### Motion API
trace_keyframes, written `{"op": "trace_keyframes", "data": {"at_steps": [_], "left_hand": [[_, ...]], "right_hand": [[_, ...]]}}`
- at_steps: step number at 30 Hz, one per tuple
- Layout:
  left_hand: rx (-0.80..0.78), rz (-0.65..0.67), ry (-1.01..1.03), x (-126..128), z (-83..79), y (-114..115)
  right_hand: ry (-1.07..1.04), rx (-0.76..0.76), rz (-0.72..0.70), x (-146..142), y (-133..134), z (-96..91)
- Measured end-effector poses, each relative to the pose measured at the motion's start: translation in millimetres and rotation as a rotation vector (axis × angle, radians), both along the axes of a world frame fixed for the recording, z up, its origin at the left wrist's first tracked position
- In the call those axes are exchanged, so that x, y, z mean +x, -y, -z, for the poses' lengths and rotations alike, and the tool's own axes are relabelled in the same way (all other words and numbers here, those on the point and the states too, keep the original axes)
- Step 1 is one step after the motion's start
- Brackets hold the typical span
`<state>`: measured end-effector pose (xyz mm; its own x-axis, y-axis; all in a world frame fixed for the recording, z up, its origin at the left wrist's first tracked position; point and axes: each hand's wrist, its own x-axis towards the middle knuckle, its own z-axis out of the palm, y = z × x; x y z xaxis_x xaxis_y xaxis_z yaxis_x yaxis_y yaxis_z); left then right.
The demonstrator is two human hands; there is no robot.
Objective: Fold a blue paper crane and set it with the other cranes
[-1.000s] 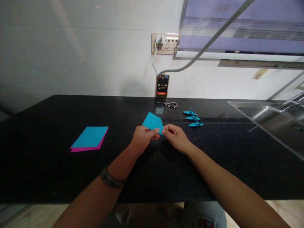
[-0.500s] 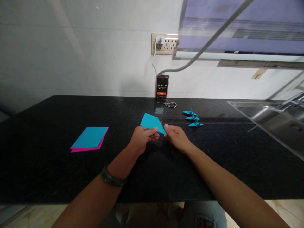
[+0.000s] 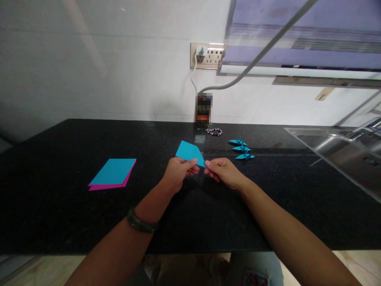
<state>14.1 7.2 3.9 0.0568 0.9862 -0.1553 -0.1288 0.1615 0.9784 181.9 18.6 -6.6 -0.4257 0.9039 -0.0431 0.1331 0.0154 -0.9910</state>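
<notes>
A partly folded sheet of blue origami paper (image 3: pixel 187 150) is held just above the dark counter. My left hand (image 3: pixel 178 172) grips its lower edge, thumb on top and fingers curled beneath. The thumb and fingers of my right hand (image 3: pixel 222 171) pinch the pointed right corner, hiding its tip. Three folded blue paper cranes (image 3: pixel 242 148) stand in a row beyond my right hand. Off to the left lies a stack of blue and pink paper (image 3: pixel 113 172), folded over with the pink showing along its lower and right edges.
A phone (image 3: pixel 203 109), blurred out, leans on the wall below a socket panel (image 3: pixel 207 55) with a cable. A beaded bracelet (image 3: pixel 214 131) lies before it. At the right is a steel sink (image 3: pixel 354 149). The black counter (image 3: pixel 59 222) ends near my forearms.
My right thumb and fingers have closed on the paper's right corner, where the thumb was raised before. The left hand and the rest of the paper have barely moved.
</notes>
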Motion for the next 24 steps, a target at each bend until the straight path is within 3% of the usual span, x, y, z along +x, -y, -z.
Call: {"op": "trace_keyframes", "data": {"at_steps": [5, 11, 15, 21, 24], "left_hand": [[0.039, 0.098, -0.114, 2.3, 0.4, 2.7], [0.099, 0.243, -0.17, 3.3, -1.7, 7.1], [0.134, 0.298, -0.165, 0.4, -1.7, 6.5], [0.118, 0.326, -0.138, -2.0, -1.3, 6.4], [0.131, 0.279, -0.172, -1.4, -0.4, 5.1]], "right_hand": [[-0.148, 0.039, 0.177, -1.9, -2.3, 0.1], [-0.178, 0.062, 0.112, -6.5, 3.1, -0.5], [-0.199, 0.074, 0.158, -7.6, 3.7, 0.6], [-0.216, 0.089, 0.201, -6.0, -0.6, 1.4], [-0.252, 0.092, 0.236, -2.5, -2.8, -1.4]]}}
